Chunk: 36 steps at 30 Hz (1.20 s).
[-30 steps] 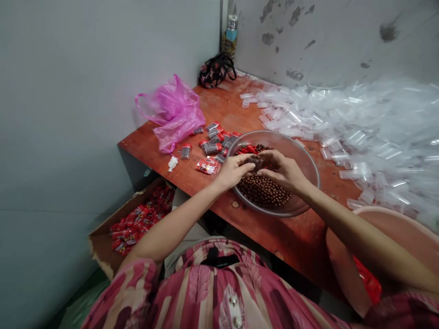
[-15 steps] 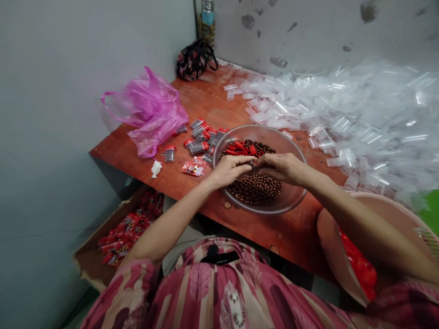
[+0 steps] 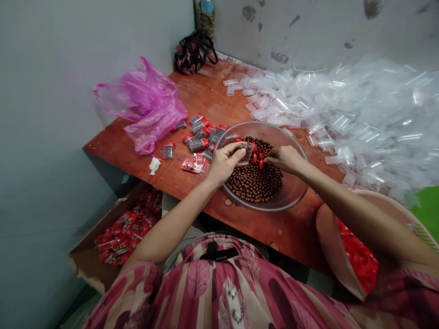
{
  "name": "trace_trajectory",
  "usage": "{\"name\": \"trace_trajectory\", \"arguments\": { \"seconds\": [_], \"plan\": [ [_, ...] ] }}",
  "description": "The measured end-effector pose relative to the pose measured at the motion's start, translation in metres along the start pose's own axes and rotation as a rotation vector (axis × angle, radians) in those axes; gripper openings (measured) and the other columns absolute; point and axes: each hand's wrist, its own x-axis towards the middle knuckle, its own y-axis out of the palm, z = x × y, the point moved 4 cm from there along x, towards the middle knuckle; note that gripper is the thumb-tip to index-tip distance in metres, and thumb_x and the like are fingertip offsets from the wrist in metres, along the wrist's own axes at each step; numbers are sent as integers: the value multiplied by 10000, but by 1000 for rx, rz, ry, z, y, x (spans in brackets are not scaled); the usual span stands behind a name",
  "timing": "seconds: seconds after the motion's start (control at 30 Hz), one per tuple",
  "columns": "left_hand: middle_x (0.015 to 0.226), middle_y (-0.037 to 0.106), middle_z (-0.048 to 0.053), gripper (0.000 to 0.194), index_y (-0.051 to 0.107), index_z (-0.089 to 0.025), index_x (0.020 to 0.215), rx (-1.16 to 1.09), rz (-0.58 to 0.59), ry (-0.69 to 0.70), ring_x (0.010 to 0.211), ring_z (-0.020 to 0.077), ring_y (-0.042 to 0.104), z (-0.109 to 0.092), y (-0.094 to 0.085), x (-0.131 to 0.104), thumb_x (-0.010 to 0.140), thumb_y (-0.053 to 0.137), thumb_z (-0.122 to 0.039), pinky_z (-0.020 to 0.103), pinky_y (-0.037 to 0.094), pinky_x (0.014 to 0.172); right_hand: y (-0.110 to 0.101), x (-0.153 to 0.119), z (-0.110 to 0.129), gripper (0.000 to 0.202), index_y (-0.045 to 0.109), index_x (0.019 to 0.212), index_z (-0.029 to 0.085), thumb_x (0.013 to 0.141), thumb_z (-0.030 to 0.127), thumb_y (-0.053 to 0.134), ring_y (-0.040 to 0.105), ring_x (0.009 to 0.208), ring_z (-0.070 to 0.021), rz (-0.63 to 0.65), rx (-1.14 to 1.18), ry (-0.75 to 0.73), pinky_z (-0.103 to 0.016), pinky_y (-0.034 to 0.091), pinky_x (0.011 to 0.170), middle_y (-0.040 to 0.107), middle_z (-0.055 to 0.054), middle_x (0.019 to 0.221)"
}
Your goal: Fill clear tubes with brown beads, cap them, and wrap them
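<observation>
My left hand (image 3: 224,162) is closed around a small clear plastic box (image 3: 245,154) with dark contents, holding it tilted over the left part of a bowl. My right hand (image 3: 284,160) has its fingers pinched together at a small red cap (image 3: 261,164) in the middle of the bowl; the fingertips are partly hidden. Beneath both hands, the clear plastic bowl (image 3: 297,194) holds a heap of shiny brown beads (image 3: 254,185). Several more red caps lie on the beads, partly behind the box and my left hand.
Filled red-capped boxes (image 3: 199,145) lie left of the bowl, near a pink plastic bag (image 3: 154,105). A large pile of clear empty boxes (image 3: 343,109) covers the right side. A pink basket (image 3: 329,237) with red pieces stands front right; a cardboard box (image 3: 85,256) of red packs sits lower left.
My hands, together over the bowl before, have moved apart. The clear box in my left hand now shows plainly, and my right hand has gone to the red caps. The view has shifted slightly.
</observation>
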Motion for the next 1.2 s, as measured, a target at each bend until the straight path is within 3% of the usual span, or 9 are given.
{"name": "trace_trajectory", "arguments": {
  "seconds": [0.17, 0.37, 0.47, 0.6, 0.7, 0.8, 0.97, 1.07, 1.2],
  "plan": [
    [1083, 683, 81, 420, 660, -152, 1054, 17, 21, 22, 1001, 228, 646, 4, -2, 1, 734, 708, -419, 393, 608, 789, 5, 13, 12, 414, 707, 947, 153, 846, 485, 481, 663, 901, -294, 20, -27, 182, -322, 448, 687, 712, -164, 967],
    [1076, 694, 83, 406, 674, -142, 1057, 79, 36, 20, 942, 202, 659, 7, 0, 1, 743, 697, -398, 337, 608, 760, 13, 18, 11, 316, 658, 947, 209, 764, 453, 575, 647, 899, -295, -10, 72, 203, -336, 443, 685, 706, -100, 939],
    [1075, 695, 83, 369, 681, -140, 1058, 121, 73, 24, 939, 199, 660, 5, 2, -1, 766, 670, -365, 322, 607, 749, 9, 13, 9, 259, 624, 833, 194, 735, 433, 618, 633, 783, -243, -92, 252, 137, -310, 434, 649, 689, -69, 814],
    [1077, 699, 84, 330, 684, -141, 1070, 205, 139, 36, 915, 190, 668, 4, 4, -1, 802, 619, -321, 319, 603, 748, -5, -3, 17, 360, 548, 767, 196, 661, 490, 727, 594, 653, -172, -200, 738, -70, -275, 442, 598, 639, -10, 694],
    [1094, 702, 88, 312, 686, -147, 1088, 330, 148, 92, 945, 206, 670, 2, 3, -1, 829, 580, -285, 340, 587, 790, -13, -17, 31, 424, 534, 819, 205, 613, 468, 796, 601, 642, -155, -110, 1027, -218, -277, 477, 603, 637, 8, 712],
    [1070, 719, 75, 284, 697, -158, 1076, 461, 144, 180, 982, 205, 666, -1, 2, -1, 836, 574, -245, 348, 538, 892, -20, -29, 39, 400, 567, 870, 203, 637, 422, 808, 611, 652, -141, -48, 1159, -298, -273, 499, 614, 648, 6, 754],
    [1064, 725, 80, 276, 698, -147, 1072, 545, 132, 220, 982, 199, 673, -3, 2, -2, 846, 571, -241, 337, 510, 920, -28, -37, 31, 308, 627, 836, 189, 717, 444, 752, 618, 648, -136, -106, 1130, -320, -270, 520, 614, 664, -12, 757],
    [1083, 721, 78, 271, 703, -153, 1072, 588, 115, 241, 1007, 201, 669, -5, 4, -3, 840, 583, -226, 335, 495, 945, -33, -41, 31, 276, 621, 913, 207, 759, 412, 722, 642, 683, -144, -294, 1024, -339, -279, 537, 644, 684, -17, 815],
    [1112, 712, 67, 264, 709, -174, 1069, 649, 111, 263, 1024, 198, 669, -8, 7, -7, 834, 590, -187, 329, 491, 954, -39, -50, 47, 245, 614, 1068, 227, 843, 320, 632, 680, 871, -187, -496, 621, -482, -323, 547, 774, 711, -60, 1005]
  ]
}}
